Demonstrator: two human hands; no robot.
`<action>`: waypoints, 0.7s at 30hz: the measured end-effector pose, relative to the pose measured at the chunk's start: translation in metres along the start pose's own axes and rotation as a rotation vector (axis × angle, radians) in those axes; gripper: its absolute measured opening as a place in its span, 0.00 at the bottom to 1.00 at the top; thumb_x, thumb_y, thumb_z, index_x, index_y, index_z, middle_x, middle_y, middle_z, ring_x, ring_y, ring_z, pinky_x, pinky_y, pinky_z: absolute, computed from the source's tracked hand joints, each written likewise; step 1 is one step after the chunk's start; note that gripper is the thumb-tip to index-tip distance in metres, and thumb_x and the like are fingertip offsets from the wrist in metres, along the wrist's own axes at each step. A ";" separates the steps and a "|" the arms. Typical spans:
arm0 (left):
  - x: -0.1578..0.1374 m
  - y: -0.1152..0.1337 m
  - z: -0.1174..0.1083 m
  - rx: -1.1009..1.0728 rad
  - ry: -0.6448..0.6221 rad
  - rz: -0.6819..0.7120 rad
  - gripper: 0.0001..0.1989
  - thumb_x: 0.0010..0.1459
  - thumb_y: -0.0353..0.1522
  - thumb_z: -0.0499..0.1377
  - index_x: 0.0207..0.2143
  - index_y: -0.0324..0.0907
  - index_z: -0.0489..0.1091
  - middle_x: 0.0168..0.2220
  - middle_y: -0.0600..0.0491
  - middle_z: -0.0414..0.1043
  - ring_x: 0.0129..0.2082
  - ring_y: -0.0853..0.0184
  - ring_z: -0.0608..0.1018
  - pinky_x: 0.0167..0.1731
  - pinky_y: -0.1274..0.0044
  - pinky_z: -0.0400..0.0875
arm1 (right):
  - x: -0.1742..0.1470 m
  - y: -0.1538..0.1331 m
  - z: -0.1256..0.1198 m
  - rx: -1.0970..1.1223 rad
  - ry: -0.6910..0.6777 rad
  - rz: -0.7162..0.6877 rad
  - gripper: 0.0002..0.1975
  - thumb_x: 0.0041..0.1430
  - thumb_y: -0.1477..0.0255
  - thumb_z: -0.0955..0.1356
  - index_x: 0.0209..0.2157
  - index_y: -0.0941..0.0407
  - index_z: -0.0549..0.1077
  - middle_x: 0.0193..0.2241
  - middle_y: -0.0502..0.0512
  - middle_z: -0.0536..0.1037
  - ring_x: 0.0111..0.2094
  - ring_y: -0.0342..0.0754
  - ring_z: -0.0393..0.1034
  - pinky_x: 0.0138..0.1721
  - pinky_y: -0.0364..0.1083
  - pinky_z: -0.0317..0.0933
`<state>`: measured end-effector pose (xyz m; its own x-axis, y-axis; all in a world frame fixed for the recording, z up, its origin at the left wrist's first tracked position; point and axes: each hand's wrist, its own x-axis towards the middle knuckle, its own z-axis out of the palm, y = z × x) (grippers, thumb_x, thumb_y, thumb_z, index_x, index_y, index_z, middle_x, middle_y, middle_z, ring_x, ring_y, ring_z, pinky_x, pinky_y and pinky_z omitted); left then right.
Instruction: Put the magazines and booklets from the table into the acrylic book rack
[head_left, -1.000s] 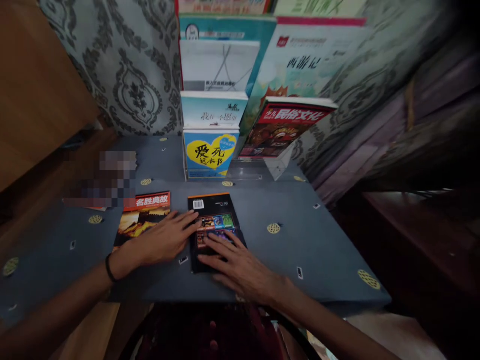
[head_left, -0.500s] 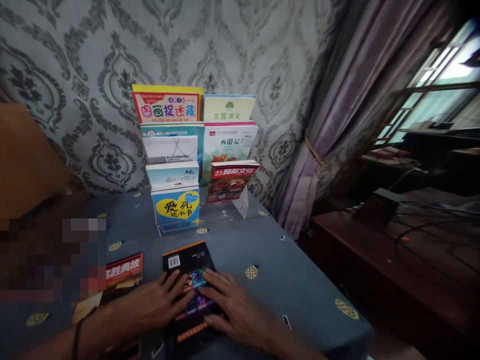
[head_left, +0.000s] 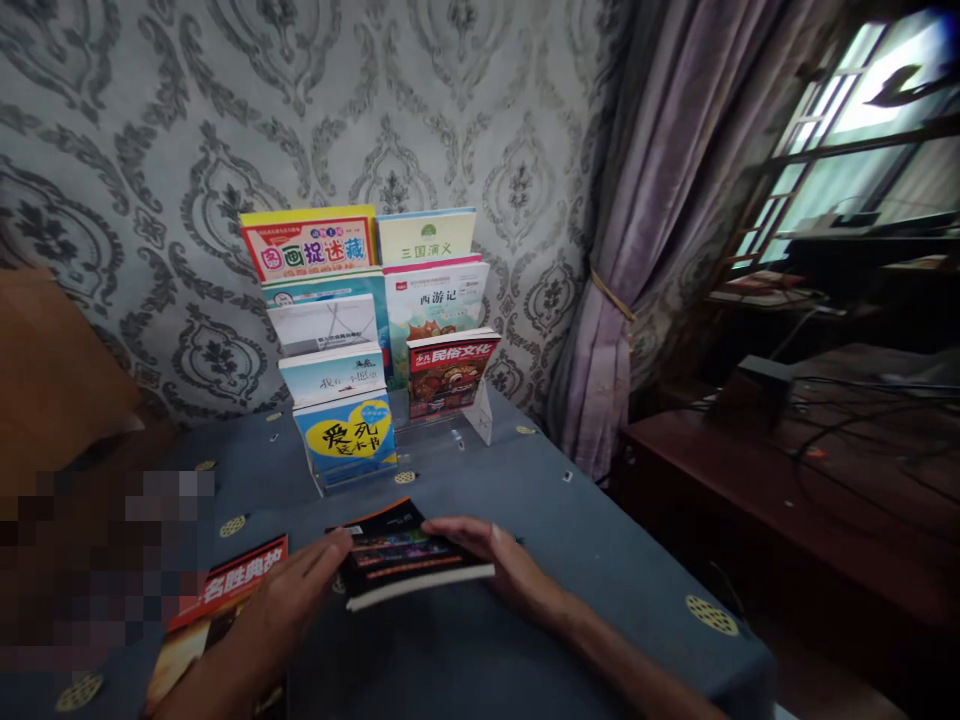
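A black book (head_left: 409, 545) with small coloured pictures on its cover is held between both my hands, its near edge tilted up off the table. My left hand (head_left: 304, 580) grips its left side, and my right hand (head_left: 499, 560) is wrapped around the right side. The white page edges face me. Under my left forearm lies a second book (head_left: 240, 590) with a red title band, partly covered by the arm. Beyond my hands a clear stand (head_left: 480, 418) carries several books in tiers, with a blue and yellow book (head_left: 352, 440) at the front left.
The table has a blue-grey cloth (head_left: 585, 600) with pineapple prints. Patterned wallpaper is behind it, and a purple curtain (head_left: 607, 370) hangs at the right. A reddish-brown surface (head_left: 750, 500) with cables stands further right. A brown cardboard-like shape (head_left: 60, 380) is at the left.
My hands lay flat on the black book; now they grip its two sides and its near edge has lifted. The view has shifted slightly.
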<state>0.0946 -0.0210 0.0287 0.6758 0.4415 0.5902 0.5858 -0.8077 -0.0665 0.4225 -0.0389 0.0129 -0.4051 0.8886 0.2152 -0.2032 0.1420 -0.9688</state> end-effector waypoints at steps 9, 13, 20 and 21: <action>0.065 0.015 -0.011 -0.181 0.107 -0.268 0.15 0.71 0.35 0.48 0.47 0.45 0.73 0.39 0.51 0.82 0.35 0.64 0.84 0.35 0.77 0.77 | 0.023 -0.009 -0.024 -0.092 0.276 -0.213 0.31 0.49 0.44 0.73 0.47 0.50 0.77 0.51 0.59 0.80 0.53 0.57 0.75 0.58 0.61 0.66; 0.112 0.024 -0.012 -0.237 0.174 -0.288 0.14 0.71 0.36 0.49 0.43 0.43 0.74 0.34 0.52 0.80 0.32 0.65 0.82 0.33 0.77 0.75 | 0.041 -0.036 -0.040 -0.331 0.452 -0.337 0.19 0.58 0.52 0.72 0.41 0.51 0.78 0.40 0.54 0.82 0.43 0.52 0.77 0.50 0.55 0.71; 0.200 0.012 -0.015 -0.149 0.197 -0.239 0.12 0.70 0.33 0.50 0.39 0.41 0.71 0.40 0.49 0.74 0.41 0.62 0.77 0.42 0.72 0.73 | 0.084 -0.093 -0.080 -0.366 0.595 -0.592 0.14 0.59 0.56 0.72 0.35 0.52 0.75 0.33 0.50 0.79 0.37 0.49 0.74 0.46 0.50 0.70; 0.210 0.008 -0.015 -0.132 0.202 -0.226 0.11 0.70 0.33 0.50 0.40 0.40 0.71 0.41 0.48 0.74 0.42 0.62 0.77 0.43 0.71 0.72 | 0.091 -0.096 -0.085 -0.357 0.599 -0.614 0.14 0.59 0.56 0.72 0.34 0.52 0.75 0.33 0.50 0.79 0.37 0.48 0.73 0.46 0.51 0.70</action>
<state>0.2341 0.0593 0.1640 0.4247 0.5398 0.7268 0.6388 -0.7475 0.1819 0.4809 0.0652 0.1153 0.2313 0.6757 0.7000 0.0974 0.6998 -0.7077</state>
